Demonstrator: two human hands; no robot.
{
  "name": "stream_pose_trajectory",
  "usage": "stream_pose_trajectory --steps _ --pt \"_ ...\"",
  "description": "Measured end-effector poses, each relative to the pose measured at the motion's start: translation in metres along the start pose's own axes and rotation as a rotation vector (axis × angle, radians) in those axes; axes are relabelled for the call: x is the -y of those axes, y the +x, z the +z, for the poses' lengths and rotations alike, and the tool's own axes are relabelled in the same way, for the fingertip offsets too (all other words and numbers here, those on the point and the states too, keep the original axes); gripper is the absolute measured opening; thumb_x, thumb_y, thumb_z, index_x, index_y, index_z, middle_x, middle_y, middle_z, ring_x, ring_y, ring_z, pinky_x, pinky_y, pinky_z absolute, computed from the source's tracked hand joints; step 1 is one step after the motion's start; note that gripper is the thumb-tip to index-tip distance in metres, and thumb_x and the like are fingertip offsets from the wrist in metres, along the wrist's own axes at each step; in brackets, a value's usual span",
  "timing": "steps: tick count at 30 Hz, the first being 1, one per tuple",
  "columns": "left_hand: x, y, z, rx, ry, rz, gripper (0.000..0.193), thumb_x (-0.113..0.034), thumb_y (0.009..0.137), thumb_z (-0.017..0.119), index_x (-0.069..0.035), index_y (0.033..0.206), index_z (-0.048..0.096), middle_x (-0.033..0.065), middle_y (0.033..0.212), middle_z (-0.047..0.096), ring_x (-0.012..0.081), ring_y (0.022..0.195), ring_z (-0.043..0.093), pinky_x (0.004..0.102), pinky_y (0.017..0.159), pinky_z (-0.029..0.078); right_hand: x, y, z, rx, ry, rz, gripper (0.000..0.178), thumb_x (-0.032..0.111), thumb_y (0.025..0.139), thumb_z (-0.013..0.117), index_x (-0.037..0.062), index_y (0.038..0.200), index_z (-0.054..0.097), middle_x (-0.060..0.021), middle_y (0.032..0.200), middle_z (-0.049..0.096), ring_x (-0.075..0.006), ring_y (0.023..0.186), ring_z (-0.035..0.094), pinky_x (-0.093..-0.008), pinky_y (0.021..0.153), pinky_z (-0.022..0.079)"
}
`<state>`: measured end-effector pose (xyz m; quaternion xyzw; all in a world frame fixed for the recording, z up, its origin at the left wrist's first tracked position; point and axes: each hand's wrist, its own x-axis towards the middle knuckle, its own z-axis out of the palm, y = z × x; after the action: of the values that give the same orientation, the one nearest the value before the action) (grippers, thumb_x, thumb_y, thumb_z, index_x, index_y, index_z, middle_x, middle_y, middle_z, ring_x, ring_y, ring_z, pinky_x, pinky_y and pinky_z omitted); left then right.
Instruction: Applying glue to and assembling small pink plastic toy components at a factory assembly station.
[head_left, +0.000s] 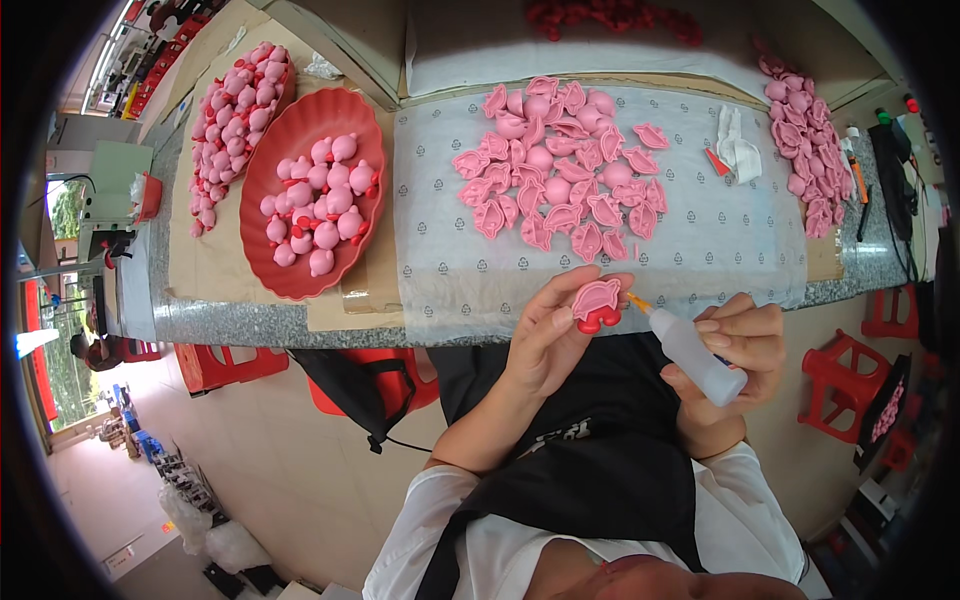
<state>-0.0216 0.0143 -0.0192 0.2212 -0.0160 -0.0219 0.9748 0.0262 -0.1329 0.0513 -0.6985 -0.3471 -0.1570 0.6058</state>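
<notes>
My left hand pinches a small pink shell-shaped plastic part with red rounded pieces along its lower side. In my right hand is a translucent white squeeze bottle, tilted so that its thin orange-yellow nozzle points at the part's right edge. Whether the tip touches the part I cannot tell. Both hands are just off the table's near edge. Beyond them, many pink shell halves and round pieces lie spread on a white printed sheet.
Left of the sheet, a red scalloped bowl holds pink-and-red rounded figures. More such figures are heaped behind it. A pile of pink parts lies at the right, near a crumpled white cloth. Red stools stand below the table.
</notes>
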Motion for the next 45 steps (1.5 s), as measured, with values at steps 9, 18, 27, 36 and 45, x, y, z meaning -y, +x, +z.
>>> stream_pose_trajectory --steps 9,18,27,36,45 --pt "0.0003 -0.0001 0.0016 -0.025 0.018 0.039 0.042 -0.019 0.077 0.050 -0.008 0.115 0.039 0.0213 0.116 0.039 0.0302 0.105 0.041 0.0387 0.092 0.027 0.0013 -0.0009 0.0036 -0.003 -0.042 -0.054 0.039 0.015 0.056 0.074 0.0059 0.083 0.048 -0.0050 0.076 0.044 -0.0133 0.060 0.045 -0.0224 0.052 0.039" --pt "0.0010 -0.0002 0.0018 -0.066 0.045 0.056 0.042 -0.019 0.076 0.051 -0.008 0.115 0.040 0.0215 0.115 0.040 0.0295 0.105 0.041 0.0389 0.092 0.028 -0.0018 -0.0051 0.0076 0.014 -0.024 -0.094 0.045 0.009 0.045 0.078 0.0067 0.082 0.053 -0.0058 0.081 0.050 -0.0175 0.058 0.051 -0.0246 0.046 0.041" --pt "0.0017 0.0003 0.0018 -0.025 0.056 0.086 0.043 -0.018 0.078 0.049 -0.001 0.115 0.037 0.0213 0.116 0.039 0.0261 0.107 0.041 0.0357 0.092 0.028 0.0006 -0.0035 0.0068 0.054 -0.037 -0.128 0.044 0.010 0.045 0.078 0.0061 0.080 0.053 -0.0059 0.079 0.051 -0.0178 0.056 0.052 -0.0246 0.044 0.043" --pt "0.0020 0.0015 -0.0003 -0.028 -0.003 0.097 0.040 -0.016 0.079 0.048 -0.001 0.115 0.037 0.0230 0.116 0.038 0.0264 0.106 0.042 0.0360 0.092 0.028 0.0002 -0.0051 0.0072 0.047 0.017 -0.086 0.043 0.008 0.046 0.078 0.0062 0.081 0.053 -0.0068 0.078 0.051 -0.0177 0.057 0.052 -0.0241 0.044 0.042" --pt "0.0010 0.0027 0.0013 -0.009 -0.095 0.063 0.040 -0.018 0.079 0.046 -0.001 0.115 0.037 0.0231 0.115 0.039 0.0273 0.106 0.041 0.0369 0.093 0.027 0.0003 -0.0055 0.0045 0.030 0.073 -0.003 0.046 0.005 0.045 0.078 0.0081 0.083 0.051 -0.0060 0.081 0.049 -0.0164 0.061 0.051 -0.0229 0.049 0.040"
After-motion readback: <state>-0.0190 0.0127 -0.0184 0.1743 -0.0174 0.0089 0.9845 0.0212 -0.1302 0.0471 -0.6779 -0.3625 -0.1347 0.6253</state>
